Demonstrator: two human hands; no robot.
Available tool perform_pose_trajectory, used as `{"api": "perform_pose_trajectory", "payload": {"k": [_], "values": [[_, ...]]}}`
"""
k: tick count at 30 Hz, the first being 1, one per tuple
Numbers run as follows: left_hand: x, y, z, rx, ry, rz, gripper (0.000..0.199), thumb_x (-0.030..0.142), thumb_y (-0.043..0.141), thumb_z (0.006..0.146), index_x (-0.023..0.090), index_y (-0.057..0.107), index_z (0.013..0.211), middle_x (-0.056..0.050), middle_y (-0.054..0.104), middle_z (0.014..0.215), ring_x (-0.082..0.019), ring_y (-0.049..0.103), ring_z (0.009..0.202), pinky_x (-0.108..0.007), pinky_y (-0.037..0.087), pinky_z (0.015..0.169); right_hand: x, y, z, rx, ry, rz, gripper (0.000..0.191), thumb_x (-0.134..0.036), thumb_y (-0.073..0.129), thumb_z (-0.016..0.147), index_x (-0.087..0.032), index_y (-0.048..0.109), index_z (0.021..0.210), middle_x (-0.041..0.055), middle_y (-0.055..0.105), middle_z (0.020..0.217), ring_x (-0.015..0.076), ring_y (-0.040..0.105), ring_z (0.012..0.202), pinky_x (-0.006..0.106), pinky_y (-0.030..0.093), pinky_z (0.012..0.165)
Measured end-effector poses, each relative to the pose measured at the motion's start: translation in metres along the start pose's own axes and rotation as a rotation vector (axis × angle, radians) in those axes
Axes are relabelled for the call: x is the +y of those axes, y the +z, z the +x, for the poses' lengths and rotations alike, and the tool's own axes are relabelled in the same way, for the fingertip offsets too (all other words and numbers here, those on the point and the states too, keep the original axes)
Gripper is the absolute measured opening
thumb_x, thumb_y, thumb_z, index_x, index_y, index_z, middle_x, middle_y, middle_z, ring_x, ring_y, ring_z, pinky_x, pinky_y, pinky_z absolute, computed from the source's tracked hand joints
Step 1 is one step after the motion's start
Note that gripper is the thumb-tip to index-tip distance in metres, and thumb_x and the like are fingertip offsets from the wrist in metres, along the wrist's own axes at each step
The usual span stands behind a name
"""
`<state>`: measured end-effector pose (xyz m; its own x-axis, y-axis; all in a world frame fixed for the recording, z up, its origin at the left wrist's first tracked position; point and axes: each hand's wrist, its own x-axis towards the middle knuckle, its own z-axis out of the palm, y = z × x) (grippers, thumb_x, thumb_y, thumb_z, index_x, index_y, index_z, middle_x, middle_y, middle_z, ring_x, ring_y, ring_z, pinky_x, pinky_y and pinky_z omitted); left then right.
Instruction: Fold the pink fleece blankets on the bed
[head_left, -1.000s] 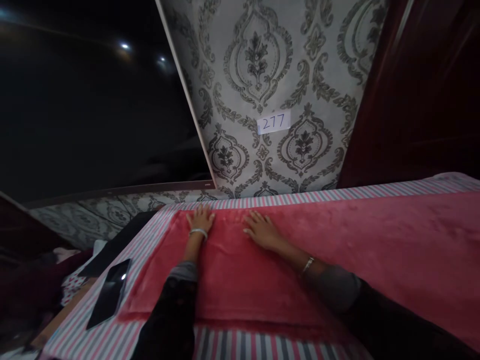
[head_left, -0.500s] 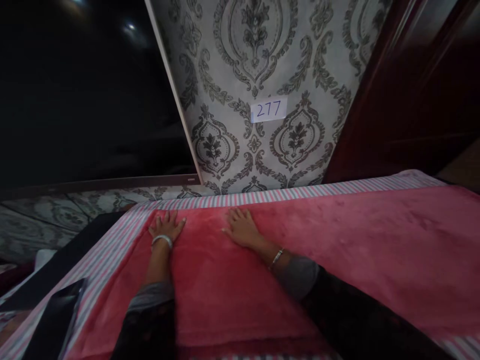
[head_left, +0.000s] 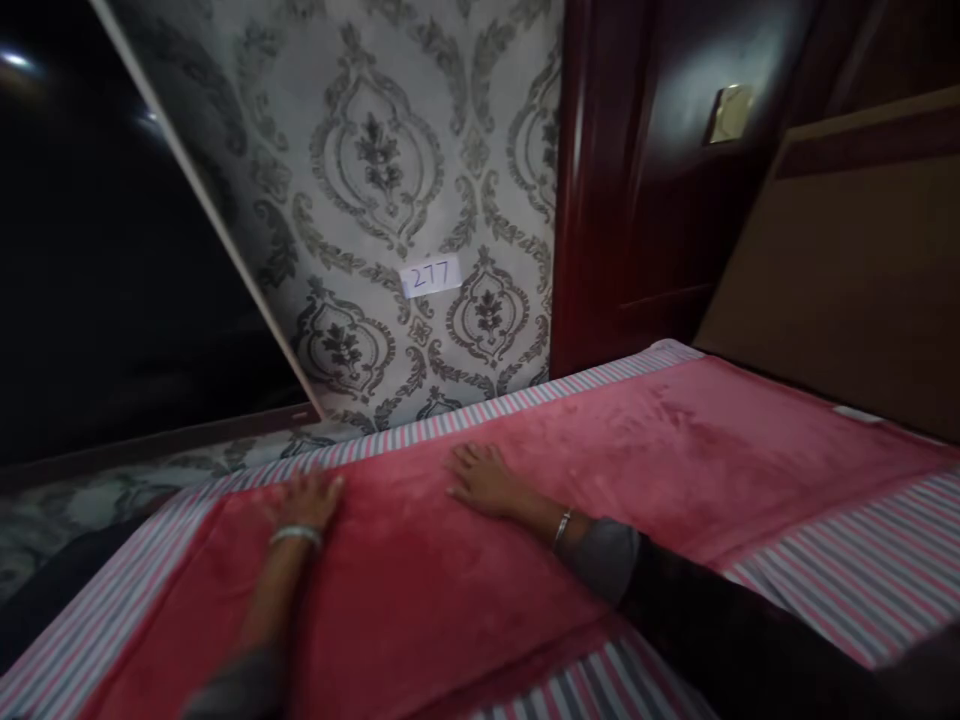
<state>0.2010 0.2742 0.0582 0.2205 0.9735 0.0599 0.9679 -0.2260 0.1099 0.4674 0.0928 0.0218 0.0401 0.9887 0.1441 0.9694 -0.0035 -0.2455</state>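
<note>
A red plush blanket lies spread flat over a striped sheet of pink, grey and white. Near the blanket's far left corner, my left hand rests on it, fingers spread and slightly blurred, a bangle at the wrist. Further right, my right hand lies palm down on the same blanket by its far edge, fingers outstretched, with a thin bracelet on the wrist. Neither hand grips anything. Darker and lighter brushed patches show in the pile, mostly to the right of my right hand.
Behind the far edge stands a patterned wall with a paper label reading 277. A large black screen is at the left. To the right are a dark red door and a brown board along the sheet's far end.
My view has turned to the right, bringing the brown board and more striped sheet into sight. Both hands stay on the blanket; the left is blurred and looks further from the right.
</note>
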Motion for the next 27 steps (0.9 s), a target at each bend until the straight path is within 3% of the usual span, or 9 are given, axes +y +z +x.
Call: {"api": "perform_pose_trajectory", "payload": {"k": [2,6,9,12,14,17,19,24,27], "values": [[0.032,0.011,-0.015,-0.054,0.231,0.039,0.067,0.051,0.029,0.097,0.023,0.026,0.157,-0.01,0.017,0.167,-0.037,0.014,0.152,-0.067,0.018,0.117,0.007,0.002,0.004,0.019,-0.039,0.006,0.062,-0.06,0.035,0.1,-0.027,0.041,0.152,0.0104,0.032,0.16,0.0331,0.024,0.148,0.064,0.02,0.116],[0.061,0.032,-0.034,-0.111,0.296,0.111,0.065,0.052,0.027,0.097,0.027,0.026,0.157,-0.006,0.017,0.167,-0.038,0.012,0.153,-0.068,0.019,0.115,0.073,-0.014,-0.009,0.022,0.099,-0.07,0.059,-0.055,0.036,0.101,-0.027,0.04,0.153,0.0089,0.029,0.162,0.0331,0.024,0.148,0.063,0.019,0.116],[0.059,0.035,-0.033,-0.111,0.28,0.151,0.066,0.052,0.025,0.097,0.027,0.023,0.158,-0.005,0.015,0.167,-0.037,0.011,0.153,-0.067,0.02,0.115,0.14,-0.036,-0.034,0.007,0.335,-0.126,0.057,-0.053,0.034,0.102,-0.03,0.037,0.154,0.0064,0.024,0.164,0.031,0.018,0.151,0.062,0.015,0.118],[0.055,0.034,-0.029,-0.104,0.281,0.173,0.065,0.051,0.025,0.097,0.027,0.024,0.158,-0.006,0.018,0.167,-0.036,0.013,0.153,-0.065,0.021,0.116,0.179,-0.051,-0.058,0.019,0.495,-0.148,0.062,-0.052,0.031,0.102,-0.022,0.034,0.156,0.015,0.02,0.164,0.0379,0.018,0.15,0.068,0.016,0.114],[0.053,0.036,-0.027,-0.087,0.294,0.181,0.064,0.049,0.025,0.096,0.027,0.027,0.157,-0.006,0.02,0.166,-0.037,0.014,0.153,-0.065,0.022,0.115,0.183,-0.053,-0.067,0.018,0.457,-0.131,0.064,-0.056,0.03,0.101,-0.023,0.032,0.157,0.015,0.018,0.164,0.0381,0.017,0.15,0.067,0.018,0.114],[0.047,0.042,-0.021,-0.056,0.314,0.166,0.065,0.049,0.025,0.095,0.027,0.03,0.156,-0.007,0.022,0.166,-0.038,0.016,0.152,-0.065,0.024,0.113,0.182,-0.052,-0.074,-0.013,0.242,-0.08,0.064,-0.061,0.029,0.1,-0.031,0.03,0.157,0.0081,0.021,0.164,0.0326,0.017,0.151,0.062,0.018,0.117],[0.042,0.047,-0.015,-0.033,0.336,0.13,0.067,0.052,0.027,0.093,0.028,0.03,0.156,-0.007,0.027,0.164,-0.038,0.019,0.151,-0.065,0.027,0.112,0.193,-0.054,-0.079,-0.02,0.179,-0.084,0.063,-0.061,0.028,0.1,-0.032,0.031,0.157,0.0069,0.022,0.164,0.0318,0.018,0.151,0.062,0.017,0.117],[0.032,0.052,-0.005,-0.004,0.412,0.065,0.074,0.063,0.032,0.086,0.032,0.035,0.154,-0.009,0.04,0.158,-0.039,0.026,0.149,-0.07,0.026,0.11,0.267,-0.077,-0.106,0.021,0.376,-0.123,0.059,-0.055,0.028,0.102,-0.032,0.034,0.155,0.0065,0.024,0.163,0.0321,0.02,0.15,0.064,0.016,0.117],[0.035,0.048,-0.005,0.022,0.413,0.085,0.077,0.064,0.04,0.082,0.031,0.04,0.151,-0.009,0.042,0.157,-0.037,0.029,0.148,-0.066,0.027,0.113,0.299,-0.087,-0.123,0.031,0.493,-0.138,0.061,-0.056,0.028,0.101,-0.03,0.036,0.155,0.0096,0.022,0.164,0.0359,0.019,0.15,0.067,0.017,0.115]]}}
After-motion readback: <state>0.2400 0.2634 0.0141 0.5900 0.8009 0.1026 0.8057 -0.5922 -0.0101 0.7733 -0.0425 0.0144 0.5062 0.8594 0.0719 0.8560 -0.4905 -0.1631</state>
